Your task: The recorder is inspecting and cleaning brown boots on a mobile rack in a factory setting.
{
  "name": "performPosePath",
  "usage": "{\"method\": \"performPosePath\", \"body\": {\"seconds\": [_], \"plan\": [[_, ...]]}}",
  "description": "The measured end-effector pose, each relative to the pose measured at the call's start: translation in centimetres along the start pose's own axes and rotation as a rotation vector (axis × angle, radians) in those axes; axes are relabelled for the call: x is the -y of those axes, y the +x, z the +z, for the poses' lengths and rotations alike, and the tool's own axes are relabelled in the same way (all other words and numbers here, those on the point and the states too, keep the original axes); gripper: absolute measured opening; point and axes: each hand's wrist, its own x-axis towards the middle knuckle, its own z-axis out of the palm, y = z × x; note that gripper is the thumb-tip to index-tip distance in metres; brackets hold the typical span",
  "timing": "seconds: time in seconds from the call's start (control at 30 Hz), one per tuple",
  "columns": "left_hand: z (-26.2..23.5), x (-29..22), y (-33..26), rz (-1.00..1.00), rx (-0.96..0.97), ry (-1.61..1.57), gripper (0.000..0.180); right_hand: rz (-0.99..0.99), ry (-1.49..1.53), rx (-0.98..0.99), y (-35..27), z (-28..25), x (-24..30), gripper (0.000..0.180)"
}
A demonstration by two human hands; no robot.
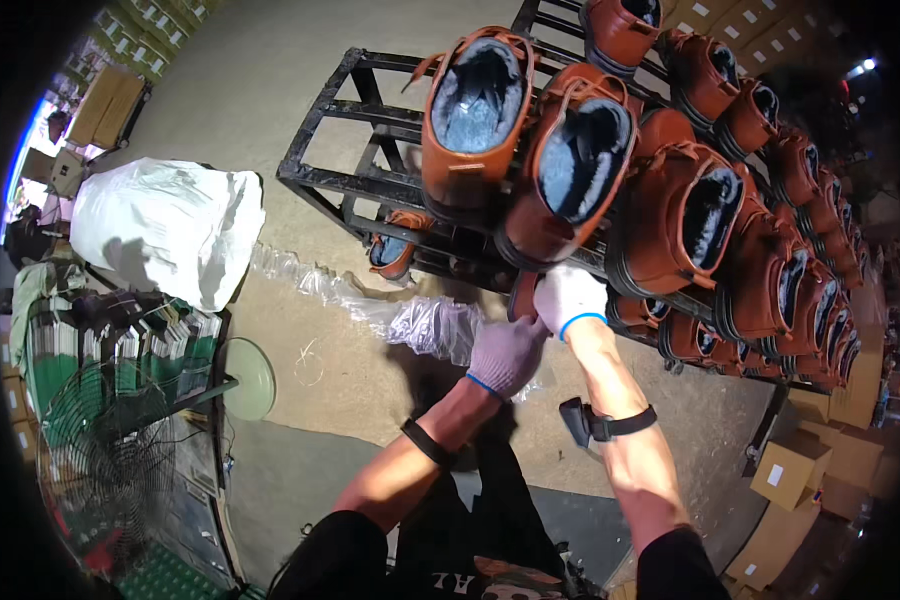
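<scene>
Hands meet at the front lower edge of the black metal tube rack (322, 118), both gloved. Left hand (506, 352) in a grey knit glove with blue cuff, fingers curled, looks pinched on a crinkled clear plastic bag (422, 322) that trails left off the rack's front edge onto the floor; how tight the grip is cannot be told. Right hand (568, 298) in a white knit glove with blue cuff is closed around the lower part of a tan-orange leather boot with dark fleecy lining (526, 296), only a sliver of it showing beside the glove; finger spread hidden. That boot sits at the rack's front edge, just under the top row of matching orange boots (575, 160) that hang tilted, openings facing up toward the camera. Key relation: boot lies directly ahead of and touching the right hand, just right of the left hand, long axis running roughly up-away from the person; bag mouth is to the left, so right hand is nearer the boot, left nearer the bag. Black wrist straps on both forearms, small black device (575, 420) on the right one. White bulging sack (165, 228) well left of the rack; wire fan guard (100, 450) lower left; brown cardboard boxes (790, 468) lower right.
</scene>
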Motion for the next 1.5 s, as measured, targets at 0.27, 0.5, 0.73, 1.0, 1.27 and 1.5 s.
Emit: {"method": "performPosePath", "body": {"seconds": [0.27, 0.5, 0.73, 1.0, 1.27, 1.5], "plan": [[-3.5, -2.3, 6.5, -0.038, -0.08, 0.027, 0.016, -0.454, 0.645, -0.499, -10.2, 3.0, -3.6, 0.089], [-5.8, -1.7, 0.7, -0.039, 0.036, -0.863, 0.058, -0.485, 0.697, -0.393, -10.8, 1.8, -3.3, 0.078], [-4.2, 9.9, -11.7, -0.139, 0.22, -0.294, 0.025, -0.629, 0.149, 0.1, -12.3, 2.2, 1.6, 0.023], [-10.9, 29.7, -9.4, -0.332, -0.239, -0.158, 0.019, 0.292, 1.19, -0.252, -8.6, 14.9, 1.0, 0.013], [-2.7, 32.5, -7.4, -0.287, 0.363, -0.067, 0.023, -0.212, 1.036, -0.453, 3.2, 21.2, 19.1, 0.024], [6.4, 40.6, -13.7, -0.267, -0.025, -0.066, 0.028, -0.295, 0.404, -0.663, 5.3, 23.3, 28.8, 0.033]]}}
